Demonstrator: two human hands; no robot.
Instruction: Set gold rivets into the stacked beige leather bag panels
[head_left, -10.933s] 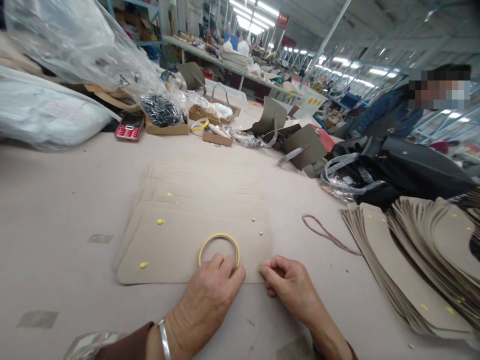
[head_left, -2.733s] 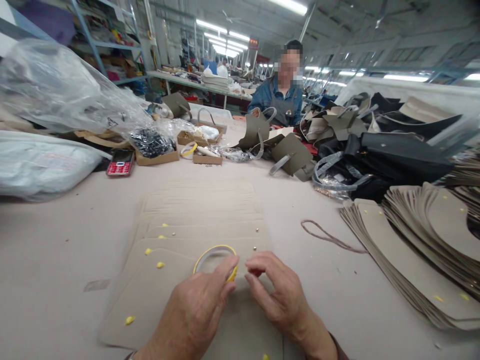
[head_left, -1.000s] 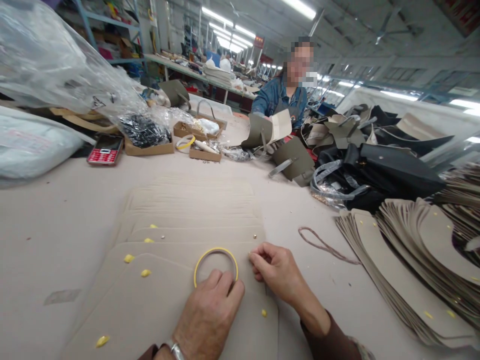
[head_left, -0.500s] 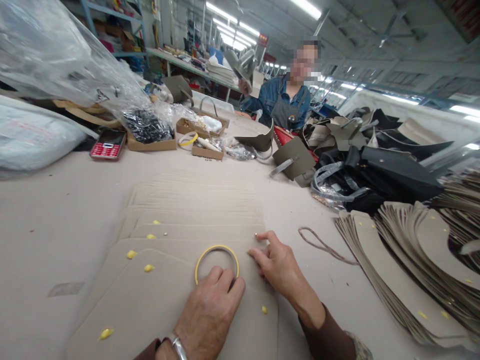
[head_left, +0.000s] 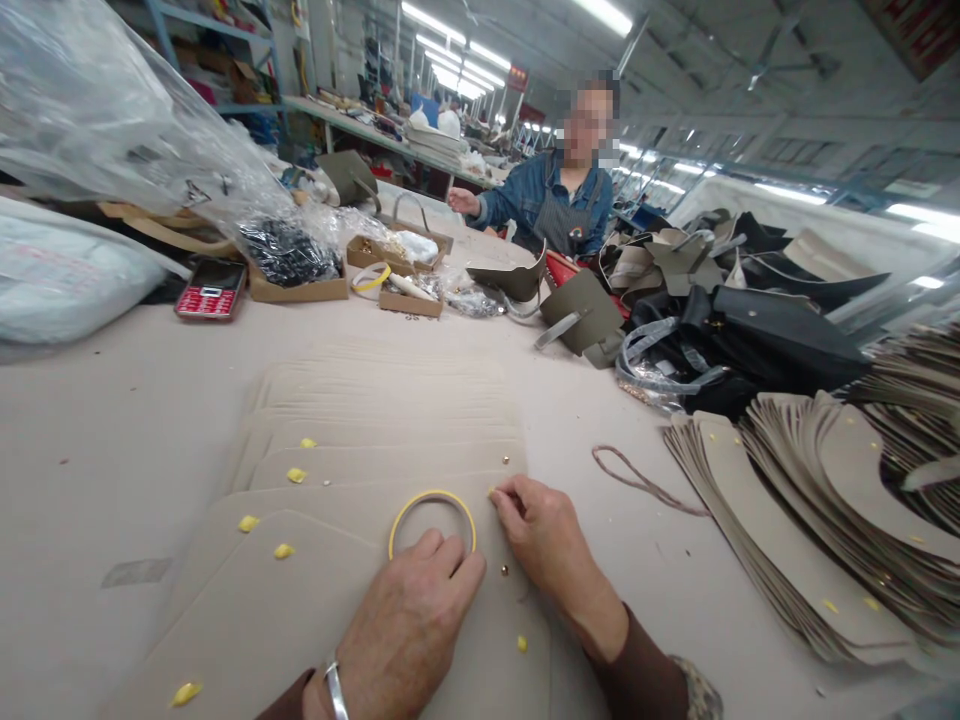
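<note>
Overlapping beige panels [head_left: 330, 600] lie fanned out in front of me, dotted with small yellow tape pieces [head_left: 283, 551]. My left hand [head_left: 420, 610] is closed on a roll of yellow tape [head_left: 431, 495], which stands on the panels. To its right, my right hand [head_left: 544, 530] is pinched at a panel's right side, with a bit of yellow tape [head_left: 492, 492] at its fingertips. One small brass stud [head_left: 506, 460] shows just above those fingertips, and another brass stud [head_left: 505, 570] lies below them.
A looped brown cord [head_left: 645, 482] lies right of my hand, before stacked beige strips [head_left: 795, 560]. Black bags [head_left: 765, 345] sit behind. A red phone [head_left: 212, 290], small cardboard boxes [head_left: 409, 302] and plastic wrapping [head_left: 135, 130] are at back left. A co-worker [head_left: 562, 200] sits across the table.
My right hand has moved from the upper stud down to the panel edge below it, its fingers closing together. Across the table, the co-worker's raised hand no longer holds the grey piece.
</note>
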